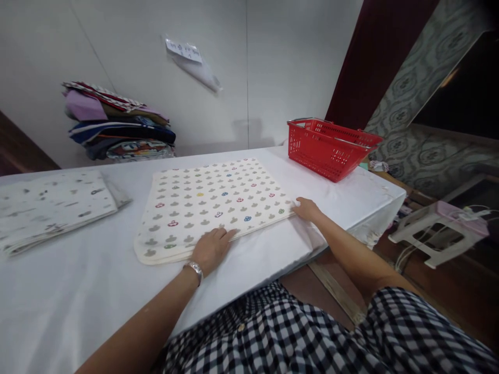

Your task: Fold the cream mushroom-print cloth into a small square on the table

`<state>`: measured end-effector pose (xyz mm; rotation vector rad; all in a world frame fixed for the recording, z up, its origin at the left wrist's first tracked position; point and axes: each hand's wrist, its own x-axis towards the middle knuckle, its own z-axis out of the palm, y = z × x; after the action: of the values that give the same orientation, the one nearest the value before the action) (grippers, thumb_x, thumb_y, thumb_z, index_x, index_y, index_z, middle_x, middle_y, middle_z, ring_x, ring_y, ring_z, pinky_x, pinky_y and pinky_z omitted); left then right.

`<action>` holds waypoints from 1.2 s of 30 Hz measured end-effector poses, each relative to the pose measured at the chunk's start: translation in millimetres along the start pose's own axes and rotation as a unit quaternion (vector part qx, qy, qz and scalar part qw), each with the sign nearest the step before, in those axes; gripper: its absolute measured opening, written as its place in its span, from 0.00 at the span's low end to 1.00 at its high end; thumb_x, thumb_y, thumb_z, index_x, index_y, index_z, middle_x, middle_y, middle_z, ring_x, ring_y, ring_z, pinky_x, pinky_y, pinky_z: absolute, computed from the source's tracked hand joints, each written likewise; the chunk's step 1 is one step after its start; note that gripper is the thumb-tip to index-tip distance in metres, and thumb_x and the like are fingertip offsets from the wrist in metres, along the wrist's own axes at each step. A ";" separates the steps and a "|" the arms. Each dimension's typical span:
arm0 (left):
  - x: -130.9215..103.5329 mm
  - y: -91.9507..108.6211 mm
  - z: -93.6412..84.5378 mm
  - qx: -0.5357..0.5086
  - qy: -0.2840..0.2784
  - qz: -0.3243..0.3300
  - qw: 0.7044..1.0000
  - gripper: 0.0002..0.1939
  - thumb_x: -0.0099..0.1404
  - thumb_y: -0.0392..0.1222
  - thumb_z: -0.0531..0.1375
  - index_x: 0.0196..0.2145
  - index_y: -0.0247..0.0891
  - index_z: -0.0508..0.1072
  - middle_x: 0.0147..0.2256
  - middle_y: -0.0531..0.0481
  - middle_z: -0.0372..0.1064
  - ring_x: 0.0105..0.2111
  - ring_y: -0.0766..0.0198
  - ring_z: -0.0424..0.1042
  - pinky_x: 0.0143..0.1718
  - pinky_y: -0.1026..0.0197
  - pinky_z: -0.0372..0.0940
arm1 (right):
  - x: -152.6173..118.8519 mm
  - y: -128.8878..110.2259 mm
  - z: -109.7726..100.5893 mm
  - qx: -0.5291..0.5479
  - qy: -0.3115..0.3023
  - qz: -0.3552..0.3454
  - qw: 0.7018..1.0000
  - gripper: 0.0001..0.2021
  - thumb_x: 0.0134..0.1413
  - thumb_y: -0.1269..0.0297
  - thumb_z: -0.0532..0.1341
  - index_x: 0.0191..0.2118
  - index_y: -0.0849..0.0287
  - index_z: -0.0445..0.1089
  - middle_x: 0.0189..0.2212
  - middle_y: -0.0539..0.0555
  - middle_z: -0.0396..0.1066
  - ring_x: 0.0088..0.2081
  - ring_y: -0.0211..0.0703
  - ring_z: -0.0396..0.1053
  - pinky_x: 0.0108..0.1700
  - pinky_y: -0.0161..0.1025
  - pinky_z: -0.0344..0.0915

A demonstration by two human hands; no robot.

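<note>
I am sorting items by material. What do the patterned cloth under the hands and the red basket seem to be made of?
The patterned cloth looks like soft, matte woven or knitted fabric, probably cotton: it lies limp and flat, folded in layers, under the left hand and right hand. The red basket looks like moulded plastic with a slight sheen and slotted walls; its handles look like metal.

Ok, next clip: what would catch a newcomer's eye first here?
Probably the folded patterned cloth lying flat mid-table, with the left hand pressing its near edge and the right hand at its right corner. Next, the bright red basket at the table's far right corner, and the stack of folded fabrics against the wall at the back left.
</note>
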<state>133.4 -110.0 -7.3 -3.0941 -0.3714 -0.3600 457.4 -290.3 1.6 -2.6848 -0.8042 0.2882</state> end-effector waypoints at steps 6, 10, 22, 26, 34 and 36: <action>10.9 5.1 0.1 0.018 -0.004 0.028 0.999 0.17 0.65 0.35 0.48 0.51 0.40 0.64 0.42 0.45 0.66 0.42 0.58 0.63 0.41 0.55 0.59 | 2.7 -3.4 4.0 0.053 -0.017 0.022 0.998 0.27 0.46 0.62 0.60 0.55 0.60 0.63 0.47 0.62 0.69 0.48 0.56 0.66 0.47 0.44 0.61; 35.7 19.0 3.1 0.050 -0.005 0.057 0.997 0.19 0.65 0.31 0.45 0.51 0.38 0.63 0.40 0.45 0.66 0.39 0.58 0.63 0.38 0.56 0.58 | 2.9 -2.2 5.9 0.150 -0.033 0.043 0.987 0.26 0.47 0.66 0.59 0.55 0.61 0.61 0.35 0.58 0.73 0.34 0.47 0.71 0.35 0.40 0.66; 75.4 45.8 14.0 0.033 -0.048 0.035 0.998 0.22 0.65 0.31 0.46 0.56 0.37 0.58 0.38 0.44 0.66 0.40 0.57 0.64 0.36 0.57 0.59 | -1.1 5.4 -3.0 0.332 -0.008 0.036 0.942 0.26 0.46 0.73 0.58 0.54 0.63 0.61 0.42 0.59 0.70 0.20 0.31 0.64 0.20 0.30 0.59; 76.2 45.2 10.2 0.023 -0.060 0.030 0.997 0.17 0.65 0.34 0.46 0.50 0.39 0.64 0.38 0.45 0.66 0.40 0.57 0.64 0.36 0.57 0.59 | -2.1 13.2 7.9 0.278 0.016 -0.005 0.960 0.28 0.46 0.72 0.60 0.56 0.58 0.60 0.52 0.59 0.64 0.19 0.26 0.61 0.24 0.30 0.62; 88.8 56.5 3.0 -0.033 -0.072 -0.011 0.997 0.14 0.66 0.48 0.50 0.42 0.39 0.68 0.42 0.46 0.65 0.43 0.57 0.64 0.39 0.57 0.61 | -20.9 24.8 22.5 0.207 0.131 -0.121 0.962 0.22 0.55 0.55 0.55 0.54 0.57 0.62 0.47 0.56 0.67 0.25 0.34 0.64 0.30 0.36 0.64; 95.7 58.8 3.4 -0.046 -0.078 -0.032 0.995 0.14 0.66 0.48 0.48 0.40 0.39 0.70 0.42 0.46 0.66 0.42 0.58 0.65 0.38 0.58 0.61 | -31.6 25.3 24.2 0.189 0.201 -0.138 0.951 0.20 0.55 0.56 0.54 0.51 0.59 0.64 0.44 0.57 0.67 0.26 0.36 0.63 0.32 0.38 0.64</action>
<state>238.5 -144.8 12.4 -3.2156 -0.4707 -0.1390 437.2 -322.1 -26.9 -2.1363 -0.8747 -0.1569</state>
